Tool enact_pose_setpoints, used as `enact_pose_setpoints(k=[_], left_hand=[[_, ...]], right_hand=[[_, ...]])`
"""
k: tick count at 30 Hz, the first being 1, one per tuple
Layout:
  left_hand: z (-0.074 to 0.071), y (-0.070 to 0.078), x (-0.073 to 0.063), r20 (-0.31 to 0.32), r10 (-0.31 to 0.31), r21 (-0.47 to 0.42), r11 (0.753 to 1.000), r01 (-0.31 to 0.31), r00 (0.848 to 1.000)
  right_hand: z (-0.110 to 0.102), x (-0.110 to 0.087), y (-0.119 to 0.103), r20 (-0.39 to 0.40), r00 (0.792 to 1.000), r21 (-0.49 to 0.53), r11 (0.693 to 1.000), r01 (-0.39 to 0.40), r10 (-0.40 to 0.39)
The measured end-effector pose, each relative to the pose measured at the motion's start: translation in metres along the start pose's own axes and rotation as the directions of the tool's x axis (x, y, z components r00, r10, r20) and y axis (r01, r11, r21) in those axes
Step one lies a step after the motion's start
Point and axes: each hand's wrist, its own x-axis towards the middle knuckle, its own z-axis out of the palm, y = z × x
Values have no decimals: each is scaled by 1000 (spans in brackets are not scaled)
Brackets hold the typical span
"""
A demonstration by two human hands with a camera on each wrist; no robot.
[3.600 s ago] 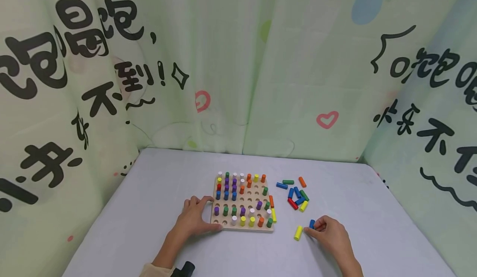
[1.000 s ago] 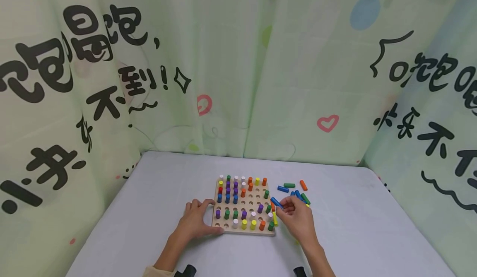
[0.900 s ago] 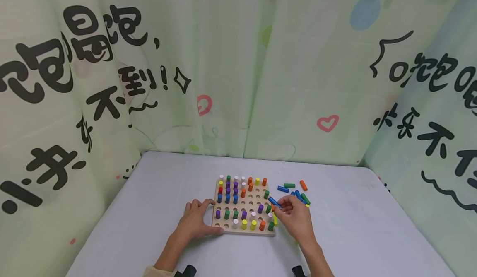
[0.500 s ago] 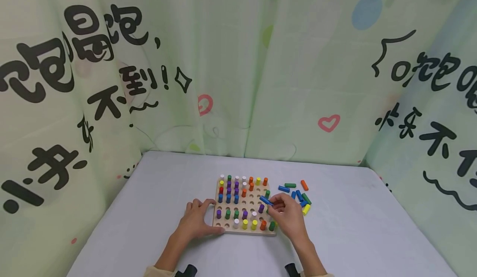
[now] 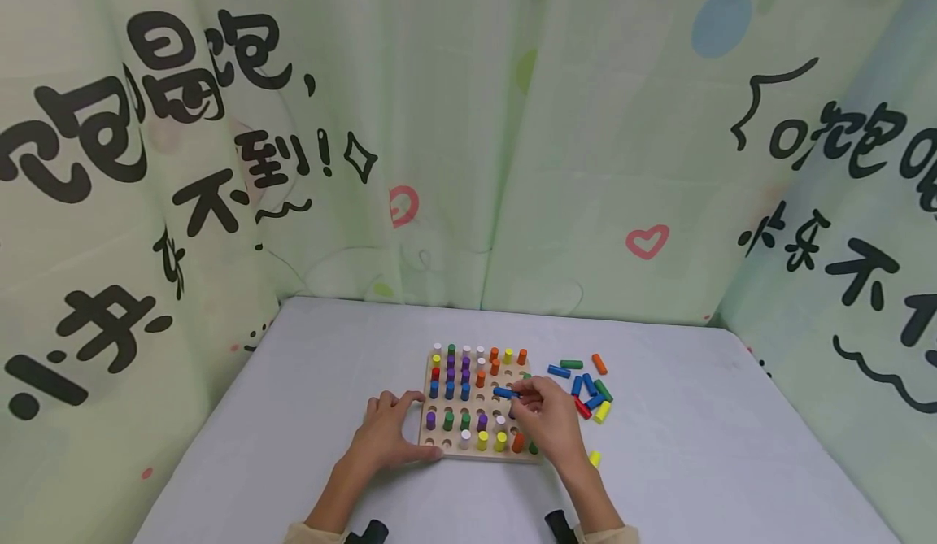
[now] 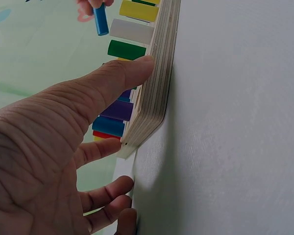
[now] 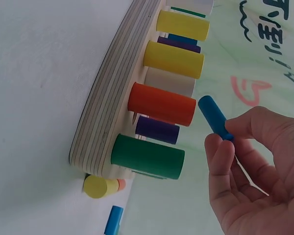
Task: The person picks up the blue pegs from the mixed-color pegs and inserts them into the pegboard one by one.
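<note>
A square wooden pegboard (image 5: 476, 456) with rows of coloured pegs stands on the table. My left hand (image 5: 382, 430) holds its left side, thumb on the front edge and index finger at the side; the left wrist view shows the thumb (image 6: 132, 72) against the layered wood and the other fingers (image 6: 108, 196) loosely bent beyond the corner. Above the board's right half, my right hand (image 5: 552, 418) pinches a blue peg (image 7: 213, 115) between thumb and fingers. The peg is tilted, its free end pointing left over the holes. My right hand hides several pegs at the board's right side.
Loose pegs lie right of the board: blue (image 5: 559, 372), green (image 5: 572, 363), orange (image 5: 599, 363), red (image 5: 581, 407) and yellow (image 5: 603, 412). Another yellow peg (image 5: 595, 459) lies nearer me, partly behind the right wrist. A printed curtain (image 5: 454, 121) rises behind the white table (image 5: 351, 341).
My right hand has picked up the blue peg from the table at right and carried it left over the board. My left hand keeps its place at the board's side.
</note>
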Motion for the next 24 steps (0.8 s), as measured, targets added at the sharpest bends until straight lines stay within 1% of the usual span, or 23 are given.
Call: enact_pose_setpoints(k=[5, 10, 17, 24], left_hand=[[1, -1, 1, -1, 1, 1, 1000, -1, 1000], [0, 0, 0, -1, 2, 2, 1000, -2, 1000], [0, -1, -1, -6, 21, -18, 1000, -21, 1000], [-2, -1, -1, -3, 18, -15, 1000, -18, 1000]], right_hand=[[6, 3, -1, 3, 1000, -25, 1000, -13, 13], [11, 7, 1, 20, 1000, -8, 1000, -19, 19], [17, 13, 6, 53, 999, 15, 1000, 7, -8], [21, 17, 6, 76, 997, 9, 999, 33, -34]])
